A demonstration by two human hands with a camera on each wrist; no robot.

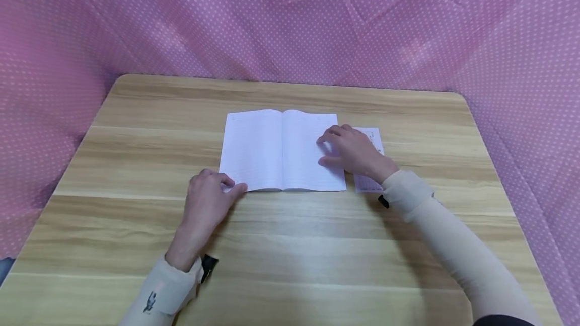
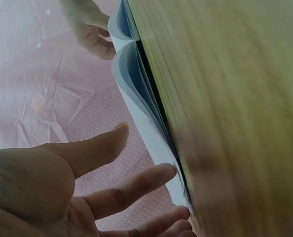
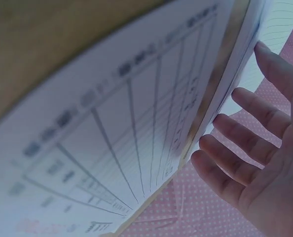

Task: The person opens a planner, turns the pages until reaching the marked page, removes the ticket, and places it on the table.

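An open notebook (image 1: 258, 150) with faintly lined white pages lies on the wooden table. My left hand (image 1: 206, 200) is at its near left corner; in the left wrist view, extended fingertips (image 2: 166, 171) touch the page by the edge. Over the right page's outer edge lies my right hand (image 1: 355, 151), fingers spread and holding nothing. Under that wrist, a printed sheet (image 1: 367, 183) with a ruled form sits just right of the notebook, partly hidden by the hand. Its table lines (image 3: 131, 111) show large in the right wrist view.
The wooden table (image 1: 290, 260) has rounded far corners. A pink polka-dot cloth (image 1: 281, 24) hangs behind it and along both sides. Black straps (image 1: 209, 267) stick out from the cuffs of the pale sleeves.
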